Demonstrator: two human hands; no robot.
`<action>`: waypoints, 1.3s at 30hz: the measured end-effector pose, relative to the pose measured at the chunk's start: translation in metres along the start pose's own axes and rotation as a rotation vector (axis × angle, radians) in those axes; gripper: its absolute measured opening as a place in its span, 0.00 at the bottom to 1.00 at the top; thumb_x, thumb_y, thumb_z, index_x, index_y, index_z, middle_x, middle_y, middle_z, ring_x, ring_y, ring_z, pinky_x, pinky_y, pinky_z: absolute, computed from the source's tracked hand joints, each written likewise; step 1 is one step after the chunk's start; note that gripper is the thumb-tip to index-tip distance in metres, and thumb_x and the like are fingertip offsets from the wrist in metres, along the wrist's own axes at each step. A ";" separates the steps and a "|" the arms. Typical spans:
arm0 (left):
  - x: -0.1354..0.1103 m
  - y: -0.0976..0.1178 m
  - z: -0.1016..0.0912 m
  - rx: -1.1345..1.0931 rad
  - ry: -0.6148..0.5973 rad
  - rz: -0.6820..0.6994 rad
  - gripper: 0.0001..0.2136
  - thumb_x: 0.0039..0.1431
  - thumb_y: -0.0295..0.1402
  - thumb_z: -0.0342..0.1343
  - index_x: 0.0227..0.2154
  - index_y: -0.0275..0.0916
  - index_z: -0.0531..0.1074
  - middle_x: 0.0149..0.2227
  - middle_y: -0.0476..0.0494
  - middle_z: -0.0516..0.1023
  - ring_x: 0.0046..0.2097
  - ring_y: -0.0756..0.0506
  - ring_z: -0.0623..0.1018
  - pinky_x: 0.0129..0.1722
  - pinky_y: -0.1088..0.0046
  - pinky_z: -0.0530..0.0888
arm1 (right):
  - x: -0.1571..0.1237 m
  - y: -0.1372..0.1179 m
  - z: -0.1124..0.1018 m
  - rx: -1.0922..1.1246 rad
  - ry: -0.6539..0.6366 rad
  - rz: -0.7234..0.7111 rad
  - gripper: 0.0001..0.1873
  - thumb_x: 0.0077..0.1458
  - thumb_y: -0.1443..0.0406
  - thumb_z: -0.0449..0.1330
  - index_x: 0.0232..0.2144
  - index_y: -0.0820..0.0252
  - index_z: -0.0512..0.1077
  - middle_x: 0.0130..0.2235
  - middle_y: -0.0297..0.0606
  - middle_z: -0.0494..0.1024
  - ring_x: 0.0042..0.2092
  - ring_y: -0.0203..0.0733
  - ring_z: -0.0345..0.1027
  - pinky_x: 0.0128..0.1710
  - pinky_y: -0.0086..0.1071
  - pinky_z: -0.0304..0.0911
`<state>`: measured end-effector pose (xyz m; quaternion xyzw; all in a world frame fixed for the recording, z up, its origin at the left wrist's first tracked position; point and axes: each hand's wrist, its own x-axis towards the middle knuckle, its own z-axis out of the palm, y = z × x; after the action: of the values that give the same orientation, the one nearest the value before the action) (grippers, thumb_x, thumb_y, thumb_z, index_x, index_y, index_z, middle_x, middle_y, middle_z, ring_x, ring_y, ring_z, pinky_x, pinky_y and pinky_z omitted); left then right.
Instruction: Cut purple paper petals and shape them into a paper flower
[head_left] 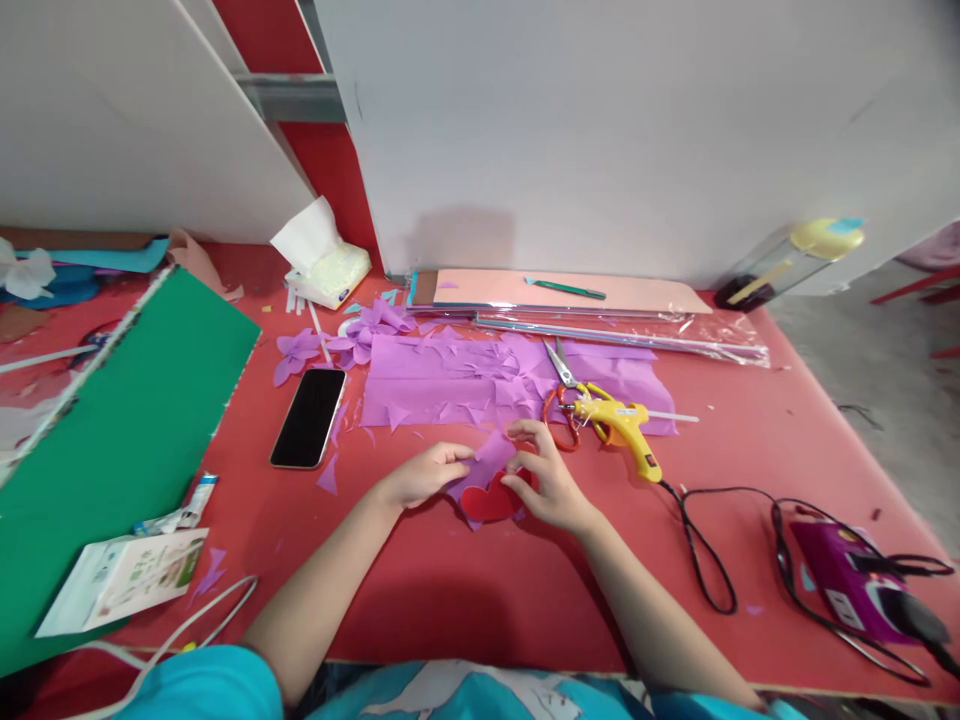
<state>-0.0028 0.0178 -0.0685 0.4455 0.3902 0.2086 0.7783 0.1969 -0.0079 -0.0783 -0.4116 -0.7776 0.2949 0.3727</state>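
Observation:
A small piece of purple paper (491,456) is between my hands near the front of the red table. A red heart-shaped paper cutout (486,502) overlaps its lower part. My left hand (422,476) pinches the purple paper's left edge between thumb and fingers. My right hand (551,485) has curled fingers at the right side, with thumb and index finger around the heart's right lobe. Just beyond lie purple paper sheets (427,385) with cut scraps. Scissors (562,366) with red and yellow handles and a yellow glue gun (622,425) lie to the right.
A phone (308,418) lies left, near purple paper flowers (298,354) and a tissue pack (334,275). A green board (127,430) covers the left side. Cables run to a purple power box (844,575) on the right. A green pen (568,290) and a bottle (787,265) are behind.

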 end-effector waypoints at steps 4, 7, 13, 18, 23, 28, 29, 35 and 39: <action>-0.002 -0.001 0.003 0.063 0.049 0.007 0.08 0.46 0.31 0.57 0.31 0.35 0.76 0.32 0.42 0.79 0.33 0.46 0.76 0.33 0.72 0.71 | 0.000 0.001 0.004 -0.017 0.014 0.014 0.06 0.52 0.66 0.56 0.24 0.58 0.65 0.45 0.43 0.58 0.49 0.47 0.57 0.50 0.44 0.58; -0.003 -0.004 0.003 0.121 0.114 0.053 0.13 0.41 0.29 0.61 0.35 0.38 0.75 0.38 0.43 0.78 0.41 0.43 0.75 0.41 0.68 0.71 | 0.000 0.002 0.005 -0.031 0.037 0.028 0.06 0.51 0.65 0.57 0.24 0.58 0.65 0.45 0.42 0.59 0.49 0.47 0.58 0.49 0.44 0.59; -0.001 -0.003 0.004 0.212 0.185 0.201 0.14 0.45 0.28 0.59 0.38 0.38 0.74 0.42 0.42 0.77 0.47 0.41 0.73 0.50 0.63 0.66 | 0.000 0.006 0.010 0.096 0.320 0.235 0.11 0.50 0.63 0.57 0.38 0.55 0.63 0.45 0.42 0.61 0.48 0.46 0.59 0.46 0.43 0.61; 0.004 -0.004 0.009 0.030 0.278 0.273 0.15 0.50 0.32 0.57 0.42 0.34 0.70 0.43 0.39 0.76 0.45 0.42 0.74 0.47 0.63 0.68 | 0.003 0.003 0.018 0.693 0.261 0.501 0.19 0.51 0.60 0.54 0.45 0.49 0.53 0.37 0.34 0.66 0.32 0.36 0.66 0.33 0.34 0.66; 0.008 -0.012 0.015 0.016 0.412 0.272 0.17 0.46 0.31 0.60 0.41 0.34 0.70 0.44 0.38 0.74 0.48 0.42 0.72 0.50 0.64 0.66 | 0.002 0.004 0.024 0.607 0.368 0.489 0.24 0.48 0.65 0.57 0.47 0.51 0.54 0.23 0.24 0.57 0.24 0.31 0.57 0.26 0.26 0.60; 0.009 -0.014 0.015 0.005 0.359 0.253 0.12 0.48 0.35 0.59 0.35 0.34 0.70 0.33 0.43 0.76 0.37 0.46 0.75 0.40 0.68 0.70 | -0.004 0.010 0.023 0.353 0.339 0.462 0.23 0.49 0.67 0.56 0.48 0.53 0.57 0.23 0.25 0.57 0.25 0.33 0.56 0.28 0.28 0.60; 0.009 -0.014 0.014 0.011 0.365 0.249 0.11 0.48 0.36 0.59 0.32 0.34 0.70 0.30 0.45 0.75 0.33 0.47 0.75 0.37 0.70 0.70 | -0.005 0.010 0.023 0.318 0.324 0.458 0.23 0.49 0.67 0.56 0.48 0.54 0.57 0.24 0.26 0.58 0.26 0.33 0.57 0.29 0.29 0.60; 0.012 -0.021 0.008 0.052 0.473 0.274 0.15 0.47 0.40 0.59 0.19 0.37 0.60 0.18 0.54 0.64 0.24 0.52 0.68 0.28 0.75 0.67 | -0.006 0.008 0.023 0.338 0.306 0.382 0.21 0.50 0.66 0.57 0.46 0.52 0.56 0.29 0.29 0.68 0.29 0.34 0.64 0.33 0.31 0.63; 0.014 -0.022 0.008 0.071 0.528 0.294 0.18 0.46 0.41 0.59 0.17 0.39 0.56 0.17 0.56 0.59 0.22 0.53 0.64 0.25 0.76 0.64 | -0.006 0.007 0.022 0.402 0.277 0.357 0.18 0.49 0.66 0.58 0.43 0.52 0.58 0.29 0.29 0.69 0.30 0.34 0.65 0.33 0.30 0.63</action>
<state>0.0109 0.0114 -0.0911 0.4546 0.5175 0.4139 0.5952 0.1842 -0.0123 -0.0979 -0.4961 -0.5606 0.4450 0.4915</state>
